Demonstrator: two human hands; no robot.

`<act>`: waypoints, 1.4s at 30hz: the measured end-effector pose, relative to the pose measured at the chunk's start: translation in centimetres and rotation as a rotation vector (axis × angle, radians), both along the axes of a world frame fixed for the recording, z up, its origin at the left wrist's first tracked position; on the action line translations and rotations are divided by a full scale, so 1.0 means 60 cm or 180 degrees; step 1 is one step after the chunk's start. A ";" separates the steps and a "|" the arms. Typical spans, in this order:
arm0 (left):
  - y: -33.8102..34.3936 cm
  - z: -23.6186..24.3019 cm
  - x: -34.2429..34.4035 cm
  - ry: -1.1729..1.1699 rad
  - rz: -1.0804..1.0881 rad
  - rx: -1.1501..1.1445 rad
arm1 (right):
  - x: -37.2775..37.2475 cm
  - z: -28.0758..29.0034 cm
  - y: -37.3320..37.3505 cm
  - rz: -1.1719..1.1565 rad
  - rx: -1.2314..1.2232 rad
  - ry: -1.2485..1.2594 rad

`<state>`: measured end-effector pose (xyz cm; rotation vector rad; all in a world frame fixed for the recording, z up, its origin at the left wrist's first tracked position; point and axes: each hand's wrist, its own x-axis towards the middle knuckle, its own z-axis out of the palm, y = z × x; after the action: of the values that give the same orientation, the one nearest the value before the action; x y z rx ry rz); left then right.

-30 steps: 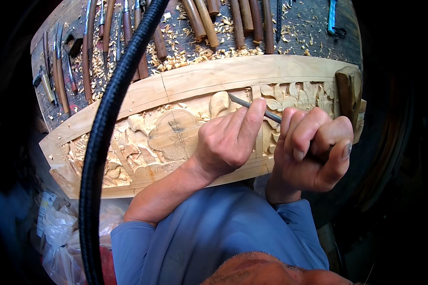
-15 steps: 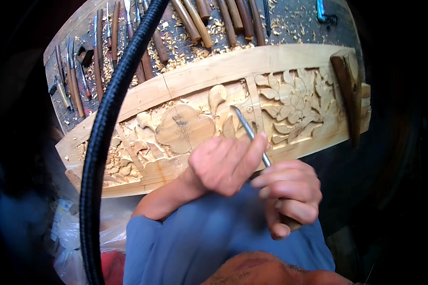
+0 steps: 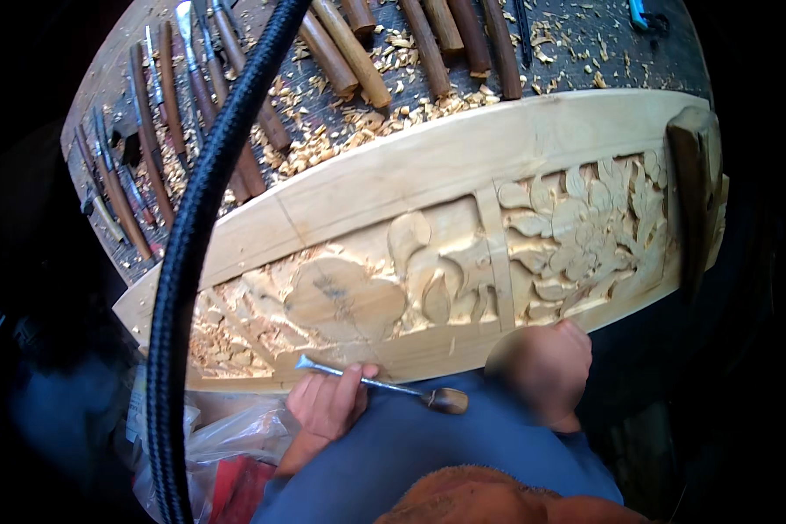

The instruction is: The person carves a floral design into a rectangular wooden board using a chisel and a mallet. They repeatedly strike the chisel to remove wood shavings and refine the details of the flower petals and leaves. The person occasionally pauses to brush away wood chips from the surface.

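Note:
My left hand (image 3: 327, 403) is closed around the metal shaft of a carving chisel (image 3: 389, 385). The blade points left, and its short wooden handle sticks out to the right above my lap. My right hand (image 3: 563, 362) is at the front edge of the carved wooden panel (image 3: 450, 339), apart from the chisel. A blur smears its left side, so whether its fingers hold anything is hidden. The panel bears a large plain blossom shape (image 3: 341, 301) in the middle and a detailed flower with leaves (image 3: 581, 231) on the right.
Several wooden-handled carving tools (image 3: 358, 52) lie in a row on the dark worktable (image 3: 576, 61) among wood shavings (image 3: 323, 140). A wooden block (image 3: 692, 175) sits across the panel's right end. A black braided cable (image 3: 192, 236) crosses the left. Clear plastic (image 3: 227, 432) lies below.
My hands have come apart. The left has moved down and left with the chisel, whose blade has left the carving. The right has let go of the handle and moved right.

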<state>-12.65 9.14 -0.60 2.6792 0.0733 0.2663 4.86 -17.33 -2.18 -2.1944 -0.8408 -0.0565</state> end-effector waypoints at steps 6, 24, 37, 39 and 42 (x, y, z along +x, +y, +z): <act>-0.007 0.008 -0.005 0.0251 0.0172 -0.0142 | 0.000 0.012 0.002 0.0033 -0.0314 -0.0166; -0.021 -0.034 -0.010 -0.1219 0.0348 0.0231 | -0.047 0.010 0.015 -0.0710 0.0517 0.0260; -0.073 -0.031 -0.031 -0.1494 0.0095 -0.0363 | -0.185 0.072 0.000 0.0473 0.0350 0.2619; -0.076 -0.041 -0.029 -0.1478 0.0056 -0.0415 | -0.189 0.060 -0.006 0.0420 0.0336 0.2713; -0.083 -0.040 -0.013 -0.1770 0.0022 -0.0385 | -0.195 0.045 -0.028 0.0188 0.0875 0.2664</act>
<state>-13.43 4.19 -3.00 2.3913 -0.0709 0.9602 -6.86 -19.02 0.52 -1.6877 -0.3809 0.6870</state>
